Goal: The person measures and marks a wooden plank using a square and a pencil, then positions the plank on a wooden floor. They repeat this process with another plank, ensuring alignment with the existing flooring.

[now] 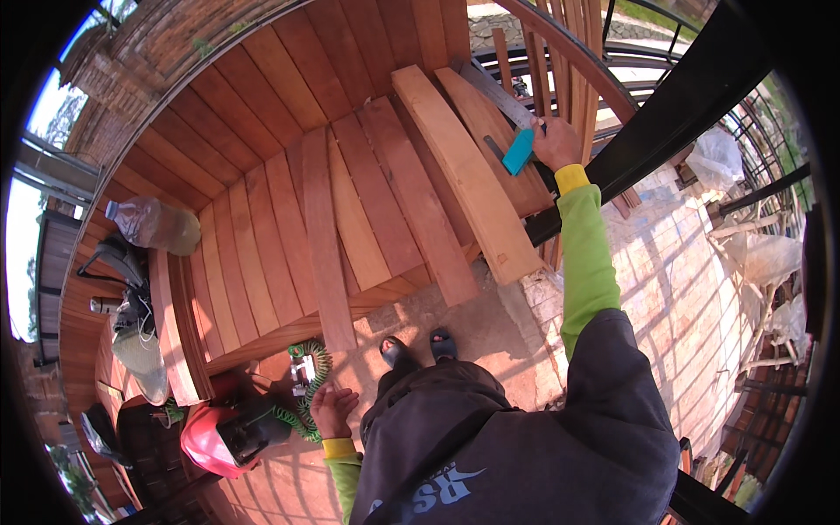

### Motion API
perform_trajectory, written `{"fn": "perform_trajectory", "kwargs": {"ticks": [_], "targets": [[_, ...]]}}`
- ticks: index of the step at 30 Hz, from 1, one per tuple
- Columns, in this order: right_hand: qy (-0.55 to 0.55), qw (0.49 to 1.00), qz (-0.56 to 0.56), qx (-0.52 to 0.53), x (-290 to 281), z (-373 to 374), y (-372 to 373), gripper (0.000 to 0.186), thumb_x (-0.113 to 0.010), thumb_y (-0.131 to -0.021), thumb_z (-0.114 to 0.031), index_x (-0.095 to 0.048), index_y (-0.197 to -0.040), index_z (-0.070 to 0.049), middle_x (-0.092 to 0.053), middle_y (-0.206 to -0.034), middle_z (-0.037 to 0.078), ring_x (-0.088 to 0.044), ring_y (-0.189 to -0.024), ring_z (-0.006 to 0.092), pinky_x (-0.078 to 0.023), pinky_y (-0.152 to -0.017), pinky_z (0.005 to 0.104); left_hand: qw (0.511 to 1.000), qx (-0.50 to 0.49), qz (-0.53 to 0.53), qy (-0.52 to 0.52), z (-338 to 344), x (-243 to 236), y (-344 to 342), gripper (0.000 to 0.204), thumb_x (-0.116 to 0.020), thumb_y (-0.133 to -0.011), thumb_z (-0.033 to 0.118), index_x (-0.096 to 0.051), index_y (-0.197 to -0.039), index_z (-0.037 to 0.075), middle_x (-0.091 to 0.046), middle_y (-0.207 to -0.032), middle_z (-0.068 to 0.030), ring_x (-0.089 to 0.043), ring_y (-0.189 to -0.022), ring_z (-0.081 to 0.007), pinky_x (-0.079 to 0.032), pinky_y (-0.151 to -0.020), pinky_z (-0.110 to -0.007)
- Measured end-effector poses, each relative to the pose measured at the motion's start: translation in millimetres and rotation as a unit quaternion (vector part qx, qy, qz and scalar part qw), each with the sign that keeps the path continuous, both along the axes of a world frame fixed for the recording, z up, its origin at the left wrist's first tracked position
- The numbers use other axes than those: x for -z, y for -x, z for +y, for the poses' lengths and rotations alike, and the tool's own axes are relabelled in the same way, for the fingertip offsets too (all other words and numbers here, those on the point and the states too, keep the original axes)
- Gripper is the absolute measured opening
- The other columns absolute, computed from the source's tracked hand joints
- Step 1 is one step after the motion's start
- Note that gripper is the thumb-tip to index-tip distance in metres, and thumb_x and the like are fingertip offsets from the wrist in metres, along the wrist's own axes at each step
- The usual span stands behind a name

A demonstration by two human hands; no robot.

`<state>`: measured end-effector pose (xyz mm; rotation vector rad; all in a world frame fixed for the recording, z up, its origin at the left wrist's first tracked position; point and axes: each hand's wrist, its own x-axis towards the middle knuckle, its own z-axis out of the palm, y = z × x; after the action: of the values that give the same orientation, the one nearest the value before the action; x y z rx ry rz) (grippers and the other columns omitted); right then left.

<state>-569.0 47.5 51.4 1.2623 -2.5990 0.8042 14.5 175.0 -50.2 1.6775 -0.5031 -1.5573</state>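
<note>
My right hand (557, 143), stretched out to the far right, grips what looks like a try square, with a long metal blade (500, 94) and a teal stock (519, 152). The tool lies over a brown wooden board (477, 114) at the right end of the bench; a short dark strip beside the stock is too small to name. Just left of that board rests a lighter loose plank (464, 175). My left hand (334, 408) hangs low by my body, fingers loosely curled and apart, holding nothing.
Reddish loose planks (325, 236) lie across the slatted wooden bench (262, 249). A plastic jug (156, 225) stands at left. Green coiled hose (317, 372) and a pink-red object (210, 442) are near my left hand. A black metal beam (674, 105) crosses at right.
</note>
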Motion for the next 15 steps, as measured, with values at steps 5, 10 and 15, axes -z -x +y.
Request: {"fn": "perform_trajectory", "kwargs": {"ticks": [5, 10, 15], "targets": [[0.023, 0.995, -0.097, 0.006, 37, 3, 11, 0.039, -0.055, -0.087, -0.034, -0.068, -0.094, 0.001, -0.064, -0.086, 0.026, -0.062, -0.087, 0.0417, -0.048, -0.078, 0.0474, 1.0, 0.009, -0.003, 0.0, -7, -4, 5, 0.022, -0.056, -0.087, 0.016, -0.051, -0.104, 0.003, -0.063, -0.076, -0.0175, -0.066, -0.063, -0.0283, -0.056, -0.053, -0.034], [0.043, 0.976, -0.213, 0.022, 72, 7, 26, 0.041, -0.057, -0.086, -0.036, -0.067, -0.089, 0.004, -0.063, -0.082, 0.028, -0.063, -0.085, 0.0417, -0.047, -0.075, 0.0464, 1.0, 0.014, 0.0, -0.001, -12, -6, 5, 0.022, -0.056, -0.088, 0.016, -0.051, -0.105, 0.003, -0.063, -0.076, -0.0177, -0.066, -0.063, -0.0283, -0.056, -0.053, -0.034], [0.1, 0.949, -0.3, 0.012, 89, 13, 27, 0.041, -0.057, -0.089, -0.036, -0.061, -0.073, 0.002, -0.058, -0.061, 0.012, -0.057, -0.055, 0.0216, -0.042, -0.052, 0.0346, 1.0, 0.017, -0.006, -0.003, -15, -7, 5, 0.021, -0.056, -0.088, 0.016, -0.052, -0.105, 0.004, -0.063, -0.076, -0.0174, -0.066, -0.063, -0.028, -0.056, -0.053, -0.033]]}}
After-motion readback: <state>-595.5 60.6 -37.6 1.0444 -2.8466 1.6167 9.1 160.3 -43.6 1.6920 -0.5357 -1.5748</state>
